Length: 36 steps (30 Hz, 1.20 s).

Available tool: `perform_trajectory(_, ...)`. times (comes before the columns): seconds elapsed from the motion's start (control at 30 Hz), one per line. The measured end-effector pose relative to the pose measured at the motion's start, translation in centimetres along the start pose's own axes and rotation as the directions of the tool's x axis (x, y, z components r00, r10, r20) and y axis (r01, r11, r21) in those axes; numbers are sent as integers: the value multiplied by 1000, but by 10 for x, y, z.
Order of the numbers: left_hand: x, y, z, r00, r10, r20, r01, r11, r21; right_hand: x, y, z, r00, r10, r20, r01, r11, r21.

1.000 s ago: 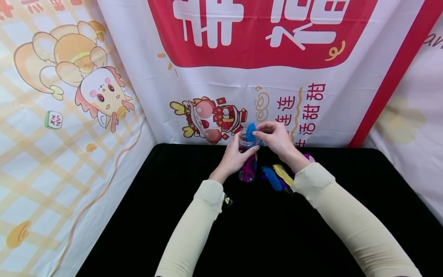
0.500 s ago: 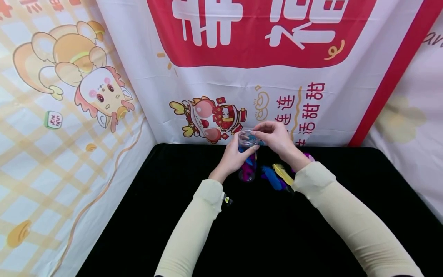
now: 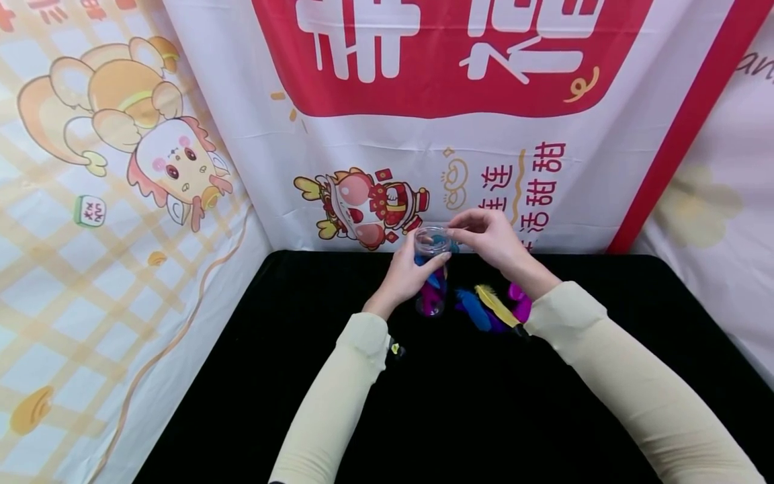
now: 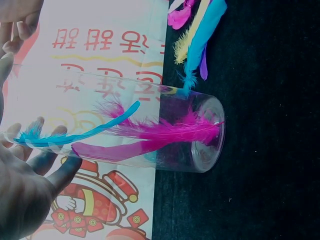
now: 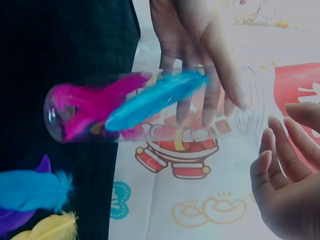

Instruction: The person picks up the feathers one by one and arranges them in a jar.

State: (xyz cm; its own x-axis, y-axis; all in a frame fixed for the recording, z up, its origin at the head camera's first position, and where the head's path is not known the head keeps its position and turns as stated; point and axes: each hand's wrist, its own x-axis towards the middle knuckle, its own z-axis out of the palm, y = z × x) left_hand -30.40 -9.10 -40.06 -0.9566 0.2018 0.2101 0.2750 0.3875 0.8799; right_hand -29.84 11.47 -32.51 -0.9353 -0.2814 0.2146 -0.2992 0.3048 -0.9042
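Note:
My left hand (image 3: 406, 274) grips a clear, open-mouthed plastic jar (image 3: 433, 240) near its top, and the jar stands upright at the table's far edge. Inside the jar are a blue feather (image 5: 157, 100) and magenta feathers (image 5: 85, 107), the magenta ones lower down near the base. Just beside the jar's mouth is my right hand (image 3: 488, 240), its fingers loosely bent with nothing between them in the right wrist view. To the right of the jar lie a blue feather (image 3: 473, 310), a yellow feather (image 3: 496, 306) and magenta feathers (image 3: 520, 304), the last partly behind the right forearm.
A black cloth (image 3: 338, 403) covers the table. Directly behind the jar hangs a white and red printed banner (image 3: 375, 141). Another printed sheet (image 3: 121, 269) rises on the left side. Purple shows under the loose blue feather.
A blue feather that the right hand pinched above the mouth has gone down into the jar. The right hand has let go and shifted slightly right; the left hand keeps its grip.

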Motion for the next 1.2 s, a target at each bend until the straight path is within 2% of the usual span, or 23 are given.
perform_trajectory(0.23,0,0,-2,1000,-5,-5,5,1000,-4,-3,3,-13,1000,15,27,-14,999,-37)
perform_trajectory(0.67,0,0,0,1000,-11,-7,11,1000,-5,-10,17,-32,998,61,19,-59,995,-82)
perform_trajectory(1.07,1,0,1,1000,-9,-18,9,1000,7,-13,38,-45,995,85,51,-77,987,-140)
perform_trajectory(1.2,0,1,1,1000,-8,-14,8,1000,1,-13,47,-48,996,84,37,-77,982,-172)
